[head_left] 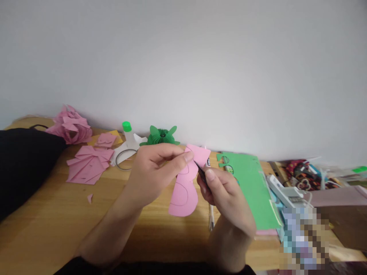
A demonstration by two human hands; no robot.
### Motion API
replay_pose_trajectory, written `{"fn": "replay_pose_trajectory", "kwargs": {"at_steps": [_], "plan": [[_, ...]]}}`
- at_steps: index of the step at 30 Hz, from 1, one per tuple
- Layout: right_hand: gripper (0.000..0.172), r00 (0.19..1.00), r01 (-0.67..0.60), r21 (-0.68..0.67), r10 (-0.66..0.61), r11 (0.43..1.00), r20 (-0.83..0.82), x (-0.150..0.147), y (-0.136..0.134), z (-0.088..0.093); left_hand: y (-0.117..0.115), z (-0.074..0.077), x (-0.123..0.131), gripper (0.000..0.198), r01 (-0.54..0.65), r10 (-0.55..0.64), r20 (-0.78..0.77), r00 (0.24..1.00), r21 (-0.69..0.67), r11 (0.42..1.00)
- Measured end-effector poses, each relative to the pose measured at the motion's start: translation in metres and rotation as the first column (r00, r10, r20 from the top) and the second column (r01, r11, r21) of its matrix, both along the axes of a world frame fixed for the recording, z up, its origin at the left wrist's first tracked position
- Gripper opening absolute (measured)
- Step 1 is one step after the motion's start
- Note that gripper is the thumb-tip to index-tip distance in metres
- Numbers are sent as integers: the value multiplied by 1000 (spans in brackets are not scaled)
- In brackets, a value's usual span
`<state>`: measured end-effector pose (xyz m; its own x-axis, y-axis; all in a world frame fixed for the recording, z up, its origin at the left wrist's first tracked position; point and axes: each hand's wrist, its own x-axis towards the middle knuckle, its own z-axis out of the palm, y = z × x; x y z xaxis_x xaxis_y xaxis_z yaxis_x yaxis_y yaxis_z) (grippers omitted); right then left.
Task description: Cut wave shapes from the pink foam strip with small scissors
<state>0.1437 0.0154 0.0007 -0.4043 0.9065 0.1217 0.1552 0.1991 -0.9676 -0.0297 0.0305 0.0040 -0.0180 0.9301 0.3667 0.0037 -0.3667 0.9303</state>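
Note:
My left hand (153, 172) pinches a sheet of pink paper (185, 191) near its upper part, thumb and fingertips pressed together. The paper has a rounded, scalloped edge and curved lines drawn on it, and it hangs above the table. In my right hand (225, 191) is a slim black pointed tool (202, 174), apparently scissors, its tip at the paper's right edge close to my left thumb. My fingers wrap round it and hide most of its handle.
Folded pink paper pieces (90, 162) lie left, near a glue stick (127, 133) with a green cap and a ring (117, 162). A green paper ornament (163, 135) stands against the wall. Green sheets (249, 183) and a white power strip (282, 191) are right. A pink scrap (90, 198) lies left.

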Motion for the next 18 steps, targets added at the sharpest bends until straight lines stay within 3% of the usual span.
{"fn": "replay_pose_trajectory", "kwargs": {"at_steps": [7,11,18], "plan": [[49,1000,16,-21,-16,1000,-15,0,-1,-1,2,-1,1,21,8,-9,76,997,13,1000],[48,999,23,-30,-24,999,-32,-1,-1,-1,1,1,1,18,75,-76,146,986,10,997],[48,999,23,-29,-24,999,-26,-1,1,1,0,3,-1,27,99,-100,22,995,28,995]]}}
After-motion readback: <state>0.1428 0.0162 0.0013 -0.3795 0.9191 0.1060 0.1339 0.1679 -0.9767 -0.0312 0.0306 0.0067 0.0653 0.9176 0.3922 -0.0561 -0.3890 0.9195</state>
